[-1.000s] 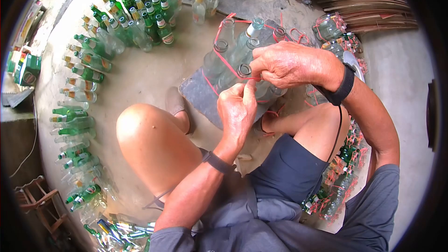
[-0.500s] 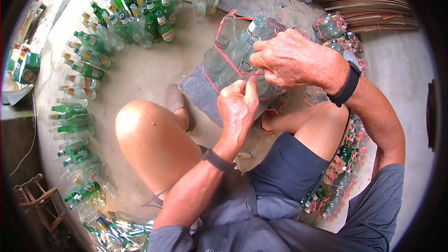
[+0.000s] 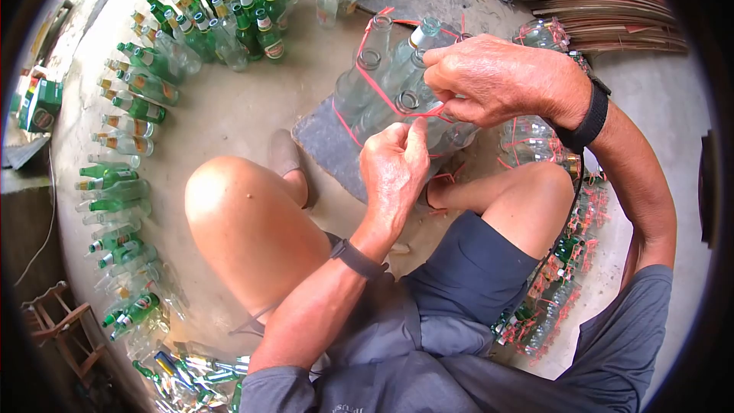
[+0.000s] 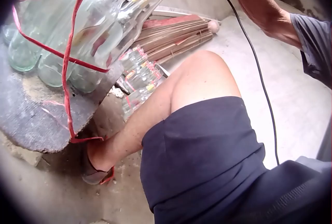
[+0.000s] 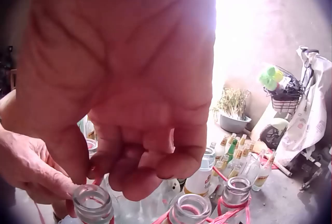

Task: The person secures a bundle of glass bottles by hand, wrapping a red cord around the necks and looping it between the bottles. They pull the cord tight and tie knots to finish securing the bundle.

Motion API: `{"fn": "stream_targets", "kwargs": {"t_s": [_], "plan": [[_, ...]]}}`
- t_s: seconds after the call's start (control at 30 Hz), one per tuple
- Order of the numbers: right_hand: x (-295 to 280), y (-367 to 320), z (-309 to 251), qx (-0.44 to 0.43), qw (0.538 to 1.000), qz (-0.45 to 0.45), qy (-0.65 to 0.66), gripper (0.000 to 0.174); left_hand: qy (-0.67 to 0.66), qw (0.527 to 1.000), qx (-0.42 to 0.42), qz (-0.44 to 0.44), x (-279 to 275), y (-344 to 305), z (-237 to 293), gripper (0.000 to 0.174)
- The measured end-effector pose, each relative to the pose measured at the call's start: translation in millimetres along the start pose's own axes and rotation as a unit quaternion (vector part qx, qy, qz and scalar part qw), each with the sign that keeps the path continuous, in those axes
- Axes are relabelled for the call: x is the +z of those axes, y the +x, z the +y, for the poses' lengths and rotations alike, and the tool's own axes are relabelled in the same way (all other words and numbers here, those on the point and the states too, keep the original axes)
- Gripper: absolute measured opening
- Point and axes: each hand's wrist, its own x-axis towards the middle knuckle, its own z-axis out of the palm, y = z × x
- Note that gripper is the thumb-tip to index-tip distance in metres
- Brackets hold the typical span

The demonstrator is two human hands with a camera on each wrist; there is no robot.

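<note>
Clear glass bottles (image 3: pixel 353 90) stand in a tight bundle on a dark slab (image 3: pixel 335 159) in front of the person. Red plastic string (image 3: pixel 375 89) runs around their necks, and a lower band (image 4: pixel 52 51) circles their bodies in the left wrist view. At the near corner of the bundle, the left hand (image 3: pixel 392 172) pinches the string between thumb and curled fingers. The right hand (image 3: pixel 493 80) reaches over the bottles and holds the string a little farther right, its fingers curled. In the right wrist view its palm hides part of the bottle tops.
Green and clear bottles (image 3: pixel 264 30) stand in a wide arc at the left and back. String-tied bottle bundles (image 3: pixel 554 306) line the right side. Flat stacked sheets (image 3: pixel 604 15) lie at the back right. The person's knees (image 3: pixel 222 191) flank the near side of the slab.
The right hand has moved right and slightly up, away from the left hand, and a short stretch of string now shows between them. The left hand keeps its pinch, shifting slightly right.
</note>
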Motion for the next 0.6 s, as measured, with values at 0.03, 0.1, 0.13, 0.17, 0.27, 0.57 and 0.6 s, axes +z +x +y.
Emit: {"fn": "stream_targets", "kwargs": {"t_s": [0.03, 0.1, 0.13, 0.17, 0.27, 0.57, 0.6], "plan": [[0, -1, 1, -0.010, 0.999, 0.012, 0.033, 0.018, -0.003, 1.000, -0.005, -0.003, 0, 0, 3, 0.044], [5, 0, 4, -0.027, 0.999, 0.027, 0.034, 0.017, -0.008, 1.000, -0.006, -0.003, 2, 1, -1, 0.043], [7, 2, 6, -0.044, 0.998, 0.042, 0.035, 0.016, -0.012, 1.000, -0.006, -0.003, 2, 1, -2, 0.043], [9, 3, 8, -0.044, 0.998, 0.042, 0.036, 0.016, -0.012, 1.000, -0.006, -0.004, 3, 1, -4, 0.043], [12, 4, 10, -0.074, 0.987, 0.061, 0.128, 0.018, -0.009, 1.000, 0.001, -0.002, 1, 1, -3, 0.042], [15, 5, 12, -0.055, 0.975, 0.075, 0.203, 0.017, -0.026, 0.999, 0.001, -0.022, 4, 0, 0, 0.038], [17, 6, 13, -0.060, 0.975, 0.086, 0.194, 0.019, -0.026, 0.999, 0.002, -0.022, 4, 0, 1, 0.038]]}}
